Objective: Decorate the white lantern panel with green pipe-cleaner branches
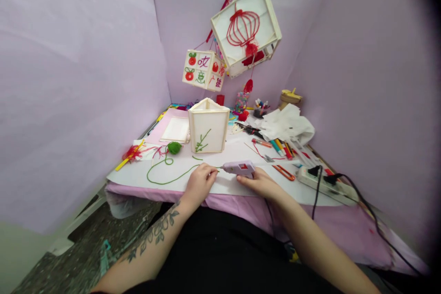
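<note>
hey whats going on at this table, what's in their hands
A person sits at a craft table. Their right hand rests on a pale glue gun lying on the white sheet, nozzle pointing left. Their left hand pinches the end of a green cord right by that nozzle; the cord loops back to a green ball. Just behind stands a small paper lantern with green stems on its front. Two finished lanterns hang above, and markers, scissors and a power strip lie to the right.
</note>
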### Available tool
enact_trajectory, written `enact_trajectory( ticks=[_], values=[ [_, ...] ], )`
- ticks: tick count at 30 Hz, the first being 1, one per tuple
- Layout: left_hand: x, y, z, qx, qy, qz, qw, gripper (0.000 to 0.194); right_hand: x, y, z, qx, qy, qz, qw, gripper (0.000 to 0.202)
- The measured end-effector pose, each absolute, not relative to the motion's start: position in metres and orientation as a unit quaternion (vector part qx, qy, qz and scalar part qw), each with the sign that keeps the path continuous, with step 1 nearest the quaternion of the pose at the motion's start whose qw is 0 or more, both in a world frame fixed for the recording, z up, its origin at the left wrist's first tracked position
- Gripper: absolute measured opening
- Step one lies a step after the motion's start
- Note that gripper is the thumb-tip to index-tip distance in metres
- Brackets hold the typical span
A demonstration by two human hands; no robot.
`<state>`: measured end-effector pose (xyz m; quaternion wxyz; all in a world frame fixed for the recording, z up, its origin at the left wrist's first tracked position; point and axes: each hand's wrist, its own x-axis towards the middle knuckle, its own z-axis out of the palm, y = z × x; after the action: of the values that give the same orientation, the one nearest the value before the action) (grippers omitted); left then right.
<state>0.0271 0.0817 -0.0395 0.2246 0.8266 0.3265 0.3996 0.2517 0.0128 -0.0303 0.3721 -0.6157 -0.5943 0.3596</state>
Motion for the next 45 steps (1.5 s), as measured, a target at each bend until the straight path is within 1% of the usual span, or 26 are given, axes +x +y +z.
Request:
enact_trajectory(
  ticks=[2,12,45],
  values=[
    [0.0269,0.0816,-0.0394,0.826,0.329,0.399,0.222,0.013,0.2501,0.0151,-0.0336,-0.623,-0.598,0.343,0.371,0.051],
    [0.0275,0.0809,-0.0404,0.827,0.331,0.399,0.219,0.013,0.2489,0.0152,-0.0351,-0.618,-0.603,0.358,0.355,0.051],
    [0.0263,0.0795,-0.0399,0.799,0.347,0.431,0.235,0.014,0.2456,0.0141,-0.0307,-0.617,-0.622,0.332,0.348,0.049]
  ],
)
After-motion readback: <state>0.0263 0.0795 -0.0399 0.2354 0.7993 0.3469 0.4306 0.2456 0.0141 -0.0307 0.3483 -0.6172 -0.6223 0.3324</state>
